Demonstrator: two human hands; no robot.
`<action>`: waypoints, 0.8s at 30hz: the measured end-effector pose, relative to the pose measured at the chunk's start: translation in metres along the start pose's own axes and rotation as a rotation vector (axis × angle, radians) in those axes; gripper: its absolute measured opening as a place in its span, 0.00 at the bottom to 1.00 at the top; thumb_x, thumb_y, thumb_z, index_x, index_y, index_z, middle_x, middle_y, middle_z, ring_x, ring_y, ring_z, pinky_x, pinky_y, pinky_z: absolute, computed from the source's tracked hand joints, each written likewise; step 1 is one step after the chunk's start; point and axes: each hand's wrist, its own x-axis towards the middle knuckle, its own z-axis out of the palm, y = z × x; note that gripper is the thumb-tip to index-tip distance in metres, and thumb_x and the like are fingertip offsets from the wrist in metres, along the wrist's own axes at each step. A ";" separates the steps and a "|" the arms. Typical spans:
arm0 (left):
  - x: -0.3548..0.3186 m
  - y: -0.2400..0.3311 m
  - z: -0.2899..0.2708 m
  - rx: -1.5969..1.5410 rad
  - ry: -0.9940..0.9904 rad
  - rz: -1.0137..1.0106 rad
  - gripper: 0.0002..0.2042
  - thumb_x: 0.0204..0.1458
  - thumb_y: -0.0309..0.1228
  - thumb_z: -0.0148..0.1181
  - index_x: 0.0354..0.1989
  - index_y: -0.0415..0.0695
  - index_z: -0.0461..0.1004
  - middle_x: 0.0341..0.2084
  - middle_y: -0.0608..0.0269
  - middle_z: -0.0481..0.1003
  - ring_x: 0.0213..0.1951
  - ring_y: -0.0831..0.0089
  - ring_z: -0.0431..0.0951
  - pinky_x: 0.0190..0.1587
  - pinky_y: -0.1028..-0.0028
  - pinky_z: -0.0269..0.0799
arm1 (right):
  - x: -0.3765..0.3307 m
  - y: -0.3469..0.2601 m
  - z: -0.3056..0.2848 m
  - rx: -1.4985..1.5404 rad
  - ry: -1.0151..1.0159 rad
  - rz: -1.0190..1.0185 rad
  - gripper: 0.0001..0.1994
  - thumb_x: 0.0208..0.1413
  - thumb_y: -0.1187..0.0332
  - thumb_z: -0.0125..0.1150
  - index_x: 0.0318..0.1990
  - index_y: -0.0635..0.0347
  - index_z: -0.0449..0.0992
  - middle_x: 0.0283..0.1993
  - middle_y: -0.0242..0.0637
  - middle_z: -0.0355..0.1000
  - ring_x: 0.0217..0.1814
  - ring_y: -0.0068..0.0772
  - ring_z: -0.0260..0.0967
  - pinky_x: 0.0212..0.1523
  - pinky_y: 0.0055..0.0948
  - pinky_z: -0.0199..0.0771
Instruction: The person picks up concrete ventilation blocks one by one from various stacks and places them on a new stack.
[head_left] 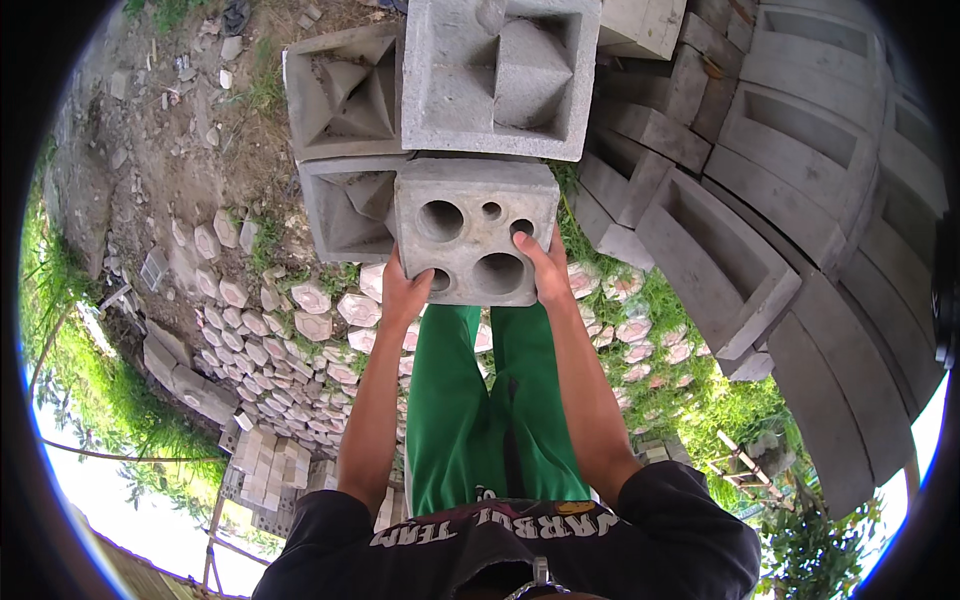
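Observation:
Between my two hands is a grey concrete block (466, 222) with several round holes of different sizes in its face. My left hand (404, 288) grips its lower left side, the thumb at a small hole near the corner. On the right edge, my right hand (549, 268) is closed round the block, its thumb at another small hole. Just beyond stands a larger concrete block (450, 122) with curved, pointed shapes recessed in it. Two similar blocks with angular recesses, one upper left (305, 70) and one lower (325, 235), sit to the left.
Long hollow concrete blocks (720, 262) are stacked along the right. Hexagonal pavers (313, 327) with grass between them cover the ground around my legs. Bare soil with rubble (150, 180) lies to the left. Pale blocks (268, 465) are piled at the lower left.

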 end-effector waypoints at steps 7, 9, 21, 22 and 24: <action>0.003 0.010 -0.002 0.027 -0.029 0.049 0.26 0.41 0.19 0.55 0.55 0.35 0.63 0.43 0.50 0.74 0.46 0.63 0.75 0.51 0.69 0.67 | 0.000 0.006 -0.001 0.020 0.035 0.010 0.43 0.48 0.63 0.65 0.69 0.60 0.47 0.62 0.45 0.59 0.63 0.37 0.57 0.63 0.33 0.56; 0.003 0.010 -0.002 0.022 -0.032 0.041 0.27 0.41 0.19 0.54 0.56 0.35 0.62 0.44 0.49 0.74 0.47 0.63 0.75 0.51 0.69 0.67 | 0.002 0.006 -0.003 0.015 0.031 0.028 0.43 0.48 0.63 0.65 0.69 0.60 0.47 0.62 0.44 0.59 0.63 0.37 0.57 0.63 0.33 0.56; -0.043 -0.019 0.031 -0.906 0.444 -0.236 0.28 0.58 0.44 0.47 0.60 0.35 0.58 0.56 0.53 0.66 0.59 0.63 0.65 0.62 0.65 0.57 | 0.002 0.073 -0.042 0.241 0.065 0.087 0.38 0.61 0.38 0.34 0.67 0.59 0.51 0.67 0.39 0.55 0.68 0.36 0.52 0.67 0.36 0.50; -0.044 -0.022 0.039 -0.942 0.549 -0.418 0.32 0.58 0.52 0.41 0.62 0.37 0.56 0.59 0.53 0.63 0.61 0.63 0.61 0.64 0.60 0.54 | 0.003 0.081 -0.045 0.407 0.060 0.174 0.36 0.61 0.39 0.34 0.67 0.59 0.52 0.67 0.39 0.55 0.67 0.37 0.53 0.67 0.37 0.51; -0.044 -0.033 0.047 -1.229 0.501 -0.622 0.33 0.57 0.53 0.41 0.62 0.39 0.56 0.60 0.54 0.61 0.62 0.61 0.59 0.64 0.58 0.54 | -0.006 0.072 -0.028 0.655 -0.020 0.248 0.32 0.64 0.43 0.34 0.64 0.58 0.56 0.65 0.40 0.59 0.64 0.40 0.57 0.64 0.39 0.57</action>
